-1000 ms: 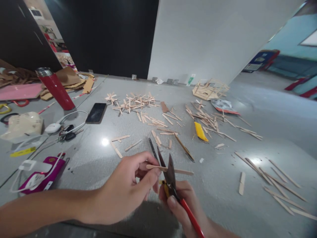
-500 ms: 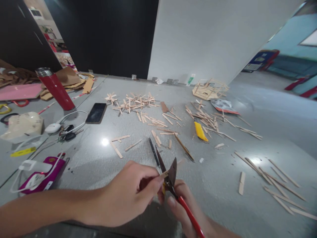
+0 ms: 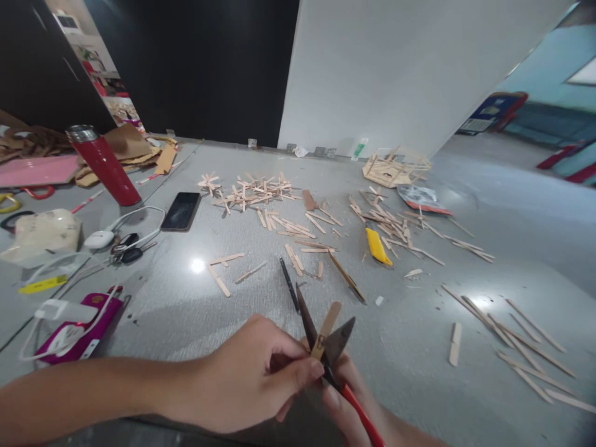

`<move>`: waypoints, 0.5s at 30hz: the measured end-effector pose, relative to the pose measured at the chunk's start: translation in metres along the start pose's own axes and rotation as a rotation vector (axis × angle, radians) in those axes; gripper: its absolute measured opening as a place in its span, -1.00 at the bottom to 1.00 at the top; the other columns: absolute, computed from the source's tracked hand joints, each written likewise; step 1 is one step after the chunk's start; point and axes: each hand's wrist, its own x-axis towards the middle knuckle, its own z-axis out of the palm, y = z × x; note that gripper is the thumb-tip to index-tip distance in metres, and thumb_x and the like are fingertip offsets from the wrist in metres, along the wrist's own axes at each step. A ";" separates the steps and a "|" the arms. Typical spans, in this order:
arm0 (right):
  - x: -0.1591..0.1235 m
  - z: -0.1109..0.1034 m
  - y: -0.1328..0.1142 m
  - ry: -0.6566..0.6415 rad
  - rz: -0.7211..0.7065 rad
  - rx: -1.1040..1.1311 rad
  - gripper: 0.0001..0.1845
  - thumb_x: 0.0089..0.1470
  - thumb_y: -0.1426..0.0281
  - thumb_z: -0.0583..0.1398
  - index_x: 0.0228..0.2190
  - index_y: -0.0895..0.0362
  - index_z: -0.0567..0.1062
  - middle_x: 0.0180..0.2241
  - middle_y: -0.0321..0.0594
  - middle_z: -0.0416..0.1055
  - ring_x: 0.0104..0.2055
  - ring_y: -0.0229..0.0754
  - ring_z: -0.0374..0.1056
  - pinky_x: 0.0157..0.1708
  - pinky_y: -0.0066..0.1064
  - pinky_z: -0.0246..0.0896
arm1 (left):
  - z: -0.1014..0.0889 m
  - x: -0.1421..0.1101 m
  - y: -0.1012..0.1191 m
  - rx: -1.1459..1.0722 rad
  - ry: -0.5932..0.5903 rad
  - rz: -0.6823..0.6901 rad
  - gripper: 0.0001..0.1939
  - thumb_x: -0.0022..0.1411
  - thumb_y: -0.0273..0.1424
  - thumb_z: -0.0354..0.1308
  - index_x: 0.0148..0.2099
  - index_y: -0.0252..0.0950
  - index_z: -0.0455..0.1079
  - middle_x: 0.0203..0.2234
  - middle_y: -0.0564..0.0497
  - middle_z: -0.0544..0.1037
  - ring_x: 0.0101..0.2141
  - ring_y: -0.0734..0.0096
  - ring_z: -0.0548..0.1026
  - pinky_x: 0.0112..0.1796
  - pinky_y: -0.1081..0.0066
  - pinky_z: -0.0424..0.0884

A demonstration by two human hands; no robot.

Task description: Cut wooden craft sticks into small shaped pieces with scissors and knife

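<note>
Pinched between the thumb and fingers of my left hand [image 3: 261,375] is a short wooden craft stick [image 3: 328,326], its free end pointing up and away. Dark marks show on the stick near my thumb. My right hand [image 3: 354,397] is closed round the red handles of a pair of scissors [image 3: 361,413]. The dark blades stand apart, one on each side of the stick. Part of my right hand is hidden behind the scissors and my left fingers. Just beyond the blades lie a black pen [image 3: 289,284] and a brown pointed tool [image 3: 347,276].
Loose craft sticks [image 3: 254,192] are heaped mid-table, with more sticks [image 3: 516,347] at the right. A yellow cutter [image 3: 377,246] lies right of centre. Farther back stands a stick-built frame [image 3: 395,167]. To the left are a phone [image 3: 181,212], a red bottle [image 3: 105,166] and a purple device [image 3: 79,326] with cables.
The craft stick in my left hand has turned from lying across the blades to pointing upward between them. The scissors have opened wider and shifted slightly right.
</note>
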 end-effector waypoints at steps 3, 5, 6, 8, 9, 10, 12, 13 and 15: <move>-0.006 0.000 0.007 0.000 -0.017 0.041 -0.56 0.36 0.01 0.06 -0.14 0.09 0.51 -0.32 -0.04 0.53 -0.24 0.02 0.49 -0.17 -0.15 0.45 | 0.001 0.000 -0.001 0.052 0.009 -0.010 -0.45 0.44 -0.11 0.06 -0.55 -0.32 0.27 -0.69 0.11 0.32 -0.64 0.57 0.26 -0.61 0.57 0.10; -0.012 -0.001 0.013 0.000 -0.064 0.065 -0.63 0.38 0.07 0.06 -0.13 0.09 0.46 -0.27 -0.06 0.53 -0.23 -0.02 0.50 -0.18 -0.19 0.45 | 0.001 0.000 -0.001 0.107 0.031 0.001 -0.48 0.44 -0.16 0.07 -0.55 -0.32 0.28 -0.71 0.13 0.27 -0.65 0.57 0.23 -0.62 0.56 0.05; -0.014 -0.002 0.016 0.004 -0.077 0.071 -0.66 0.39 0.10 0.06 -0.12 0.08 0.45 -0.25 -0.06 0.52 -0.22 -0.03 0.50 -0.18 -0.20 0.45 | 0.000 0.000 -0.001 0.132 0.037 0.013 -0.48 0.44 -0.18 0.07 -0.55 -0.32 0.30 -0.72 0.14 0.26 -0.65 0.57 0.22 -0.62 0.54 0.03; -0.015 -0.005 0.018 -0.013 -0.057 0.088 -0.70 0.39 0.12 0.07 -0.10 0.07 0.42 -0.22 -0.07 0.52 -0.19 -0.03 0.50 -0.18 -0.21 0.43 | -0.002 0.000 0.000 0.138 0.030 0.042 -0.52 0.43 -0.21 0.10 -0.52 -0.34 0.37 -0.69 0.13 0.31 -0.62 0.57 0.25 -0.59 0.54 0.05; -0.015 -0.006 0.018 -0.038 -0.029 0.107 -0.70 0.40 0.12 0.06 -0.09 0.06 0.41 -0.22 -0.07 0.51 -0.19 -0.03 0.49 -0.18 -0.21 0.43 | -0.004 0.001 0.001 0.106 0.038 0.050 -0.57 0.41 -0.22 0.15 -0.48 -0.34 0.42 -0.67 0.12 0.35 -0.60 0.56 0.28 -0.57 0.54 0.08; -0.014 -0.006 0.016 -0.074 -0.006 0.132 -0.68 0.40 0.09 0.05 -0.08 0.06 0.39 -0.22 -0.07 0.51 -0.19 -0.03 0.49 -0.17 -0.21 0.42 | -0.006 0.001 0.001 0.060 0.071 0.054 -0.64 0.36 -0.22 0.22 -0.42 -0.34 0.45 -0.63 0.12 0.39 -0.58 0.55 0.30 -0.54 0.54 0.12; -0.009 -0.005 0.012 -0.138 -0.001 0.194 -0.59 0.38 0.00 0.02 -0.08 0.06 0.38 -0.26 -0.08 0.48 -0.22 -0.04 0.46 -0.19 -0.18 0.41 | -0.012 0.003 0.003 -0.037 0.195 0.058 -0.73 0.23 -0.23 0.36 -0.33 -0.33 0.45 -0.57 0.13 0.41 -0.53 0.53 0.31 -0.48 0.54 0.20; -0.006 -0.004 0.009 -0.152 -0.013 0.227 -0.54 0.36 -0.05 0.01 -0.10 0.07 0.39 -0.29 -0.10 0.46 -0.26 -0.05 0.43 -0.21 -0.19 0.40 | -0.014 0.004 0.004 -0.081 0.257 0.069 -0.72 0.18 -0.25 0.41 -0.30 -0.33 0.43 -0.54 0.14 0.42 -0.51 0.52 0.32 -0.45 0.53 0.23; 0.000 0.000 0.003 -0.151 -0.029 0.299 -0.46 0.34 -0.11 -0.01 -0.15 0.09 0.41 -0.36 -0.15 0.40 -0.35 -0.11 0.36 -0.31 -0.23 0.36 | -0.018 0.007 0.004 -0.191 0.254 0.119 -0.72 0.17 -0.31 0.42 -0.21 -0.33 0.44 -0.40 0.06 0.51 -0.37 0.46 0.42 -0.31 0.48 0.34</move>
